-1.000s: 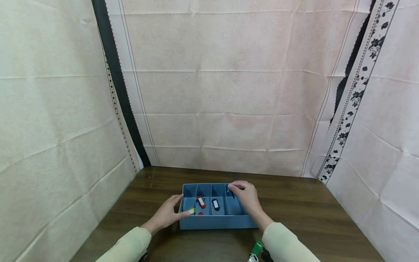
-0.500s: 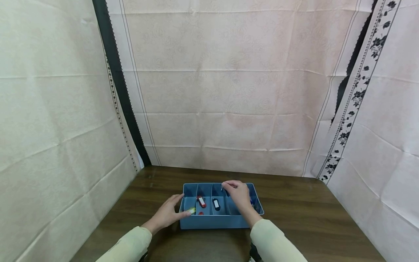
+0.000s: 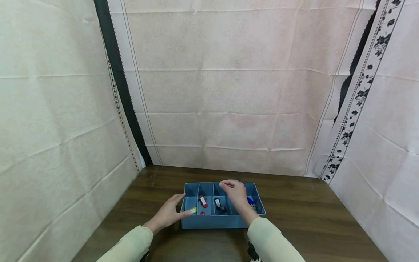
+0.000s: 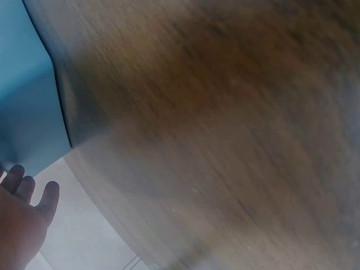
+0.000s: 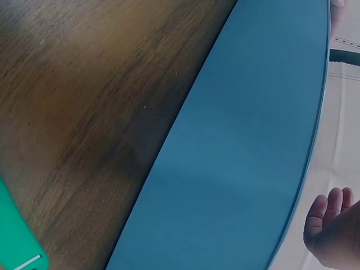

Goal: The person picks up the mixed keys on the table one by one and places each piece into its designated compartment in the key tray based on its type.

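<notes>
A blue compartment box (image 3: 214,222) stands on the table. My left hand (image 3: 167,213) touches its left end with fingers extended, thumb at the front corner. Above the middle compartments is my right hand (image 3: 236,194), thumb and fingertips together, with nothing visible between them. Below it, a black key tag with a white label (image 3: 217,202) lies in the third compartment beside another dark piece (image 3: 222,209). A red key tag (image 3: 203,201) sits in the second compartment, and a yellow-green tag (image 3: 194,210) in the first. Something blue (image 3: 250,201) shows in the rightmost one.
A green tag (image 5: 19,236) lies on the brown wooden table (image 3: 304,214) in front of the box, hidden in the head view by the right sleeve (image 3: 273,240). Pale cloth (image 3: 229,91) hangs behind the table and along both sides.
My right hand has moved left, and the dark piece that hung from its fingers now lies in the third compartment. The left hand stays at the box's left end.
</notes>
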Motion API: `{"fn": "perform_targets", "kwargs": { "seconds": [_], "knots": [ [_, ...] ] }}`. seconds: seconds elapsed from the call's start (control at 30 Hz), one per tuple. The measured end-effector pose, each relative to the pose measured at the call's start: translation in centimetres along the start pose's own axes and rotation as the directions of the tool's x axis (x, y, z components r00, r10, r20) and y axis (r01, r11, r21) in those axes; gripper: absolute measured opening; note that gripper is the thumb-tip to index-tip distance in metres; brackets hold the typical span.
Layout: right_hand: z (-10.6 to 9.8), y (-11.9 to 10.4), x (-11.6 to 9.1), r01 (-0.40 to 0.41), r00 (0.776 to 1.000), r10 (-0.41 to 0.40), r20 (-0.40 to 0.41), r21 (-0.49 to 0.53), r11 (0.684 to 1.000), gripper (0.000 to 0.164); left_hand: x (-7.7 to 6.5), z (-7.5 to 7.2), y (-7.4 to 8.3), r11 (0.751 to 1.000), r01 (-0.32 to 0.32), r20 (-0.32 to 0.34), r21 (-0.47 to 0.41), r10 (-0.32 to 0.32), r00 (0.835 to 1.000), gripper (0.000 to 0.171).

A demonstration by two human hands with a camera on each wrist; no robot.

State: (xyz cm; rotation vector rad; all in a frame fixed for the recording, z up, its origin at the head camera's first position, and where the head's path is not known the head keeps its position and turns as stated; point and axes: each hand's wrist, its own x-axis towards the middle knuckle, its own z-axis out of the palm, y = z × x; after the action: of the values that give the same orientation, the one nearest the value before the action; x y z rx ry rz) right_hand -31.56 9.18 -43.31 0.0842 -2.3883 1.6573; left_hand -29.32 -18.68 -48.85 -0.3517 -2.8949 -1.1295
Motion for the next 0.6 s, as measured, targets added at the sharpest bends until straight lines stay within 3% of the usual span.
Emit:
{"fn": "perform_targets", "kwargs": {
  "seconds": [0.33,0.6],
  "knots": [
    [-1.4,0.6,0.0,-0.007,1.0,0.007,0.025,-0.005,1.0,0.024,0.0,-0.1,0.2,1.0,0.007,-0.002,-0.002,-0.007,1.0,0.09],
    [-3.4,0.8,-0.2,0.047,0.999,-0.046,0.023,-0.043,0.998,0.026,-0.1,-0.1,0.2,1.0,0.011,-0.005,0.007,-0.011,1.0,0.09]
  ]
}}
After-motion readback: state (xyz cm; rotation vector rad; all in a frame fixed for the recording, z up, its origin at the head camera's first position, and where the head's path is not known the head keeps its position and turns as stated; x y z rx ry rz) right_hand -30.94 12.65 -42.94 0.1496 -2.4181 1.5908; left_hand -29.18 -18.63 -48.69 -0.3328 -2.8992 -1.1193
